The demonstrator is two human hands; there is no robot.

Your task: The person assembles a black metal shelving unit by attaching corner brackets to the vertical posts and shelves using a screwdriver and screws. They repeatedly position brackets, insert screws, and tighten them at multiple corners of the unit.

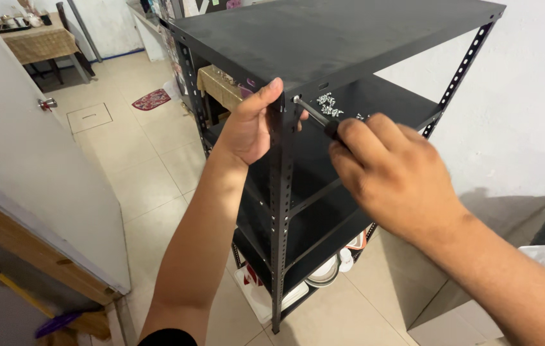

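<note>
Head view | right hand (395,173) grip closed on screwdriver (316,115) | left hand (251,125) clasps upright post (280,211)

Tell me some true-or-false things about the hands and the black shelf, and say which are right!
1. The right hand holds a screwdriver. True.
2. The screwdriver tip is at the shelf's bottom. False: it is at the top front corner of the black shelf.
3. The left hand grips the corner post. True.
4. The small screws lie on the floor. False: they lie on a shelf board.
5. The shelf is white. False: it is black.
</note>
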